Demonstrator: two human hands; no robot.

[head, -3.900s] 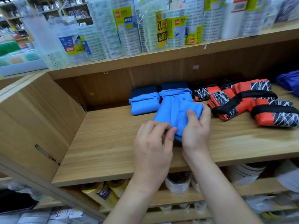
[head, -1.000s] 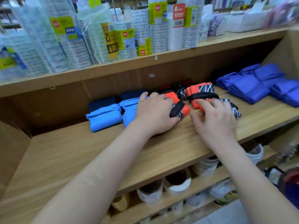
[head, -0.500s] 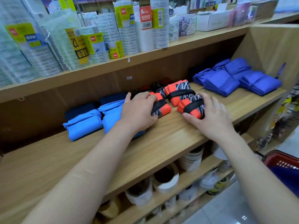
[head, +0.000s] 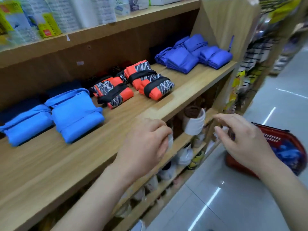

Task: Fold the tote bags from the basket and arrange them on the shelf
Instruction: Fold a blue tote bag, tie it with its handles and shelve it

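Observation:
Folded tote bags lie in a row on the wooden shelf (head: 191, 90): light blue bags (head: 75, 114) at the left, orange bags with black patterned panels (head: 146, 80) in the middle, darker blue bags (head: 191, 54) at the right. My left hand (head: 146, 144) hovers over the shelf's front edge, fingers loosely curled and holding nothing. My right hand (head: 241, 139) hangs in the air off the shelf, fingers relaxed and empty, just left of the red basket (head: 286, 135) on the floor. Blue fabric (head: 286, 155) shows inside the basket.
An upper shelf (head: 116, 24) carries packaged goods. A lower shelf (head: 183, 142) holds white cups and small items. A wooden side panel (head: 223, 22) ends the shelf at the right. Grey tiled floor (head: 233, 197) lies at the lower right.
Both hands have let go of the orange bags and pulled back from the shelf toward me. The view has swung right, bringing the red basket into sight.

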